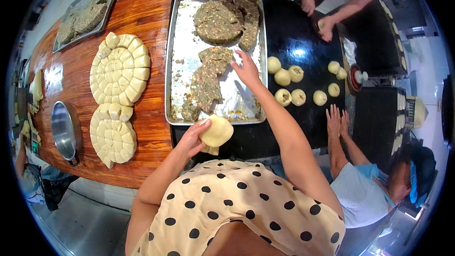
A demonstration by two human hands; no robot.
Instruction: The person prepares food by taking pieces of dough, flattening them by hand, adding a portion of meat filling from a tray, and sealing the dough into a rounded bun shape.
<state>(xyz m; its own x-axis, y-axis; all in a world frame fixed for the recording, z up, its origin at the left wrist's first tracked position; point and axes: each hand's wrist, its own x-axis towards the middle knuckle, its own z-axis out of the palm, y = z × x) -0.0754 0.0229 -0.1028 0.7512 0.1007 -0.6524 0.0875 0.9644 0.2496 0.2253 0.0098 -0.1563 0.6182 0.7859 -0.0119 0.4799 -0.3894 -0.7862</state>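
Note:
A round, flat dough wrapper point(217, 131) rests in my left hand point(190, 140), whose fingers and thumb hold its left edge in front of the tray. Another bit of dough shows beneath it. My right hand point(246, 70) reaches over the metal tray point(169, 66), fingers apart, at the right edge of a broken piece of brownish-green minced filling point(208, 78). Whether the fingertips touch the filling I cannot tell. Farther back in the same tray lies a larger round slab of filling point(217, 21), with more chunks along its right side.
Several dough balls point(298, 96) sit on the black table to the right. Two rounds of cut dough point(120, 69), a steel bowl point(65, 130) and a second filling tray point(84, 14) occupy the wooden table. Co-workers' hands point(334, 122) are at the right and far right point(326, 27).

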